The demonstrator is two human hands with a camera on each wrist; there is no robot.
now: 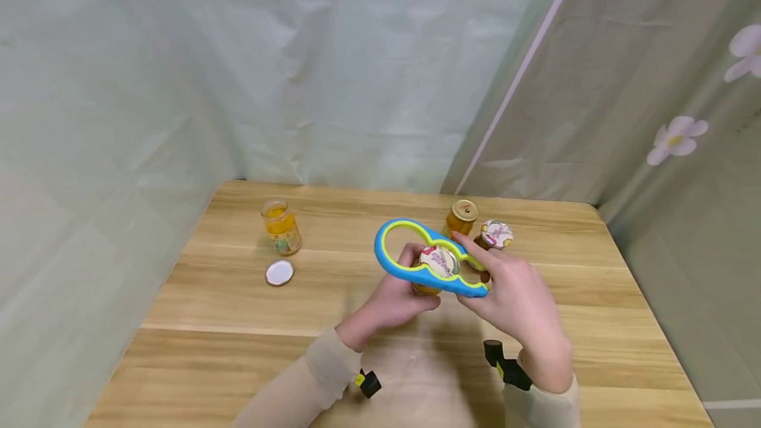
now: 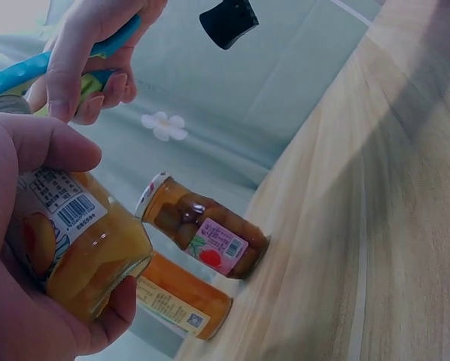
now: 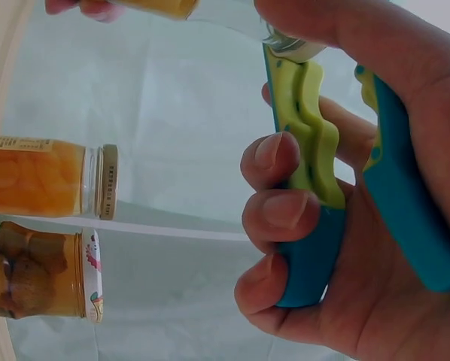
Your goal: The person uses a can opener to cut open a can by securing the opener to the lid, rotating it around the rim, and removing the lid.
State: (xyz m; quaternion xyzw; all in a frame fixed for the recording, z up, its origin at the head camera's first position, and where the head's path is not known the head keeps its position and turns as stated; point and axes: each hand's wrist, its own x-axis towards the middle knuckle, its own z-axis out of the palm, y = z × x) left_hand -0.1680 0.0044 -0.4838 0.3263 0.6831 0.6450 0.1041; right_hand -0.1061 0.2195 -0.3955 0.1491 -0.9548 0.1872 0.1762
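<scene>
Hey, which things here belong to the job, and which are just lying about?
Apparently in the job:
held jar
blue-and-green opener
left hand
right hand

Seemingly idle:
uncapped jar
loose lid
gold-lidded jar
dark-fruit jar

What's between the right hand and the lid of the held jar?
A blue and lime-green jar opener: the head view shows it around the patterned lid, its handles in the right hand.

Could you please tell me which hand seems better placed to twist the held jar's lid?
Probably the right hand: it grips the blue opener, whose two sides flank the lid, while the left hand holds the jar.
</scene>
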